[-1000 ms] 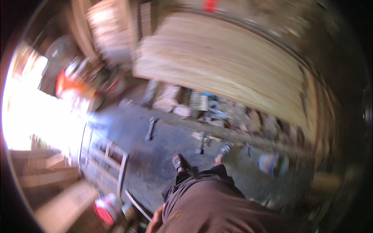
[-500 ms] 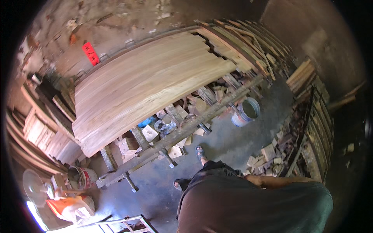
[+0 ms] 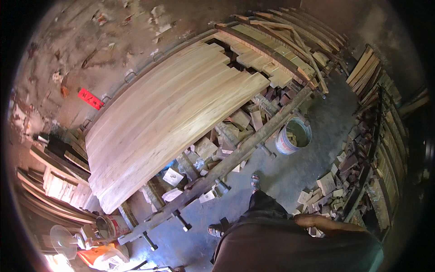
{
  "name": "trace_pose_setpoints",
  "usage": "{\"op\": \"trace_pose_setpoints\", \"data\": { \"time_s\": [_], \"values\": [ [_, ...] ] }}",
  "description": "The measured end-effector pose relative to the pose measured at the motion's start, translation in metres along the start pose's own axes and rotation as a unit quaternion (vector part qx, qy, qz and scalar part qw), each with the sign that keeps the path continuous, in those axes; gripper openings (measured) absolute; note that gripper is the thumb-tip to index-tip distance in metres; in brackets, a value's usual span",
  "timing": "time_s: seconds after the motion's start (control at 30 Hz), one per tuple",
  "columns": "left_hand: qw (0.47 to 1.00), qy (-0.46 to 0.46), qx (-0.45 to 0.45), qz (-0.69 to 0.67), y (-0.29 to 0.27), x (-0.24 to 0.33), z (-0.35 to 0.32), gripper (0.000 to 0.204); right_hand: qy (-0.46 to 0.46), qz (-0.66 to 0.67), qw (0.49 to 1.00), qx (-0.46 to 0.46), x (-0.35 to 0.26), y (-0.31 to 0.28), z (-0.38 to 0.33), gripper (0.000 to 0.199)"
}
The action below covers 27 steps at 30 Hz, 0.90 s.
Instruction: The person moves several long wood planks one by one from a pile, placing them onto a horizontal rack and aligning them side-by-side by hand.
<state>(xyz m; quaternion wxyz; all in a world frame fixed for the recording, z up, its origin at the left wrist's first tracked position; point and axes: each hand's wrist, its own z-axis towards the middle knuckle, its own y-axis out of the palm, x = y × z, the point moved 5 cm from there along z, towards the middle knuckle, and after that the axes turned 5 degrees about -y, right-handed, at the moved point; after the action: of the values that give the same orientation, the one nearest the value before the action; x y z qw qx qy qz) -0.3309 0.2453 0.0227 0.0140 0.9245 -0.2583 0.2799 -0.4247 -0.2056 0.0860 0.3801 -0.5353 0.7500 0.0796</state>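
Observation:
My right forearm [image 3: 333,223] lies bent across my right side, over the dark shirt [image 3: 294,247]; the fingers of that hand are hidden, and nothing shows in its grasp. Nowhere in the picture is my left hand. Ahead of me a large panel of pale wooden boards [image 3: 167,122] rests on a clamping rack, its right end stepped and uneven. The rack's front bar [image 3: 231,158] runs between me and the panel, with several bolt-like clamp screws [image 3: 182,221] sticking out toward me. No hand touches the panel or the rack.
Wood offcuts [image 3: 206,147] lie under the rack. A white bucket [image 3: 293,136] stands off its right end, and another bucket [image 3: 111,225] at its left. A heap of scrap blocks [image 3: 337,181] is to my right. Planks [image 3: 50,181] lean at far left, near a fan [image 3: 63,241].
The view has turned, so the panel, rack and buckets sit lower in the picture. My right arm stays bent at my side. Nothing has visibly been picked up or put down.

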Motion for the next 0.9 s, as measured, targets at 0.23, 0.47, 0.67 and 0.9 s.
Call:
{"op": "trace_pose_setpoints", "data": {
  "time_s": [0.23,0.47,0.67,0.9],
  "values": [
    [0.997,-0.063,0.033,0.004,0.057,0.047,-0.003,0.03,0.093,0.029,0.98,0.173,0.024,-0.21,-0.003,0.036],
    [0.998,-0.053,0.026,0.022,0.07,0.072,-0.003,0.03,-0.04,0.138,0.834,0.533,0.055,-0.349,-0.015,0.03],
    [0.994,0.016,0.0,0.107,0.076,0.114,0.037,0.029,0.011,0.268,0.809,0.522,0.13,-0.365,-0.041,0.025],
    [0.923,0.266,0.111,0.256,0.068,0.262,0.075,0.015,-0.051,0.27,0.797,0.537,0.205,-0.465,0.01,0.025]
  ]
}}
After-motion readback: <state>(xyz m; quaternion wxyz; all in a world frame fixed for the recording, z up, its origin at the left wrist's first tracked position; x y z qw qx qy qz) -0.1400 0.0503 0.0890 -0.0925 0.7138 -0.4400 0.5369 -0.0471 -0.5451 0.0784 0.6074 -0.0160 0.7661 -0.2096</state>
